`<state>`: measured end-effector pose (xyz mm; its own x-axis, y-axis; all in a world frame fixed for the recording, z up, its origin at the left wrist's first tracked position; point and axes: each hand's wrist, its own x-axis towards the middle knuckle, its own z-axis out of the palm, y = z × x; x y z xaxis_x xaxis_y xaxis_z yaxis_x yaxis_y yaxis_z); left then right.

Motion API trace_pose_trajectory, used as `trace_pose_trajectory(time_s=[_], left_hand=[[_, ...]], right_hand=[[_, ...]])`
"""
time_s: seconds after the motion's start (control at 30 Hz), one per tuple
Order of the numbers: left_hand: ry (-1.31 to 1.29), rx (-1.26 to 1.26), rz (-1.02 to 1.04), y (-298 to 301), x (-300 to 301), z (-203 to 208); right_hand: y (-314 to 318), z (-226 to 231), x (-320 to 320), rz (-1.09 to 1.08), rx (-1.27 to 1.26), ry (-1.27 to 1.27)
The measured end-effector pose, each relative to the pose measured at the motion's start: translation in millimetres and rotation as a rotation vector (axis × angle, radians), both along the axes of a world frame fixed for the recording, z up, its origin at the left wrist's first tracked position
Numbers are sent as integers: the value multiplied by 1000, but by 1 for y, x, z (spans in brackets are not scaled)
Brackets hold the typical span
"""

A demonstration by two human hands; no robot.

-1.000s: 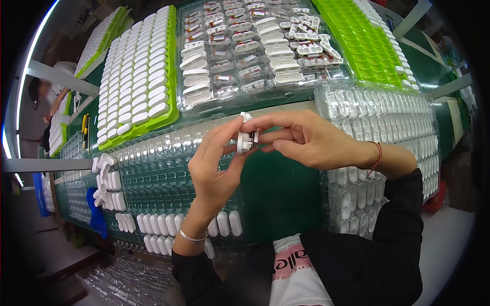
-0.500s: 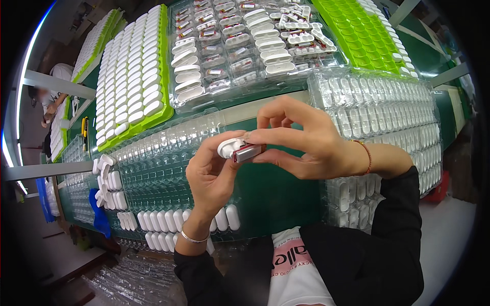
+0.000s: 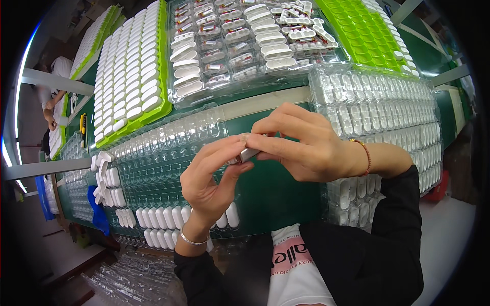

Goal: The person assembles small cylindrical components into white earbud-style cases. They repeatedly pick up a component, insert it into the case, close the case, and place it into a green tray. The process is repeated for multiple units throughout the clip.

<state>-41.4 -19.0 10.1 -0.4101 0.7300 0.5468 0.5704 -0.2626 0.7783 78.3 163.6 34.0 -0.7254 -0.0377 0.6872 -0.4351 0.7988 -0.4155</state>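
Over the green table, both hands meet around a small assembly with a silver, battery-like block (image 3: 248,154) on it. My left hand (image 3: 209,176) is closed round its left end, fingers above and thumb below, covering most of its white part. The fingertips of my right hand (image 3: 309,148) pinch its upper right edge, touching the left fingers. What the right fingertips press on there is hidden. Below my left hand, rows of white oval case shells (image 3: 163,218) lie in a clear plastic tray (image 3: 168,173).
A lime-green tray (image 3: 162,109) of white oval shells stands at left. Clear trays of opened cases (image 3: 273,51) lie ahead. More stacked clear trays (image 3: 380,109) are at right, near another green tray (image 3: 352,35). A yellow cutter (image 3: 83,125) lies far left, where another person (image 3: 53,97) sits.
The left fingers have closed over the white part, which showed before. The assembly has turned, so less of its silver block and red edge shows. The right fingertips have shifted slightly left.
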Motion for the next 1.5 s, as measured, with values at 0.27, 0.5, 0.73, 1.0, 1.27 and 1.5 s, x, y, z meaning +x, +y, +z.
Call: trace_pose_trajectory(time_s=[0.27,0.5,0.73,1.0,1.27,1.5], left_hand=[[-69,-65,109,-6,12,15],[167,-123,74,-9,13,24],[220,-124,55,-4,11,22],[18,24,9,-11,11,3],[-131,106,-38,-15,19,6],[150,4,-104,-16,8,14]], right_hand=[[-6,3,1,25,-103,-74],[-4,0,-1,167,-143,75],[5,-8,-2,248,-90,131],[5,-1,-4,180,-107,12],[4,-7,-3,211,-65,149],[2,-14,-1,179,-38,193]])
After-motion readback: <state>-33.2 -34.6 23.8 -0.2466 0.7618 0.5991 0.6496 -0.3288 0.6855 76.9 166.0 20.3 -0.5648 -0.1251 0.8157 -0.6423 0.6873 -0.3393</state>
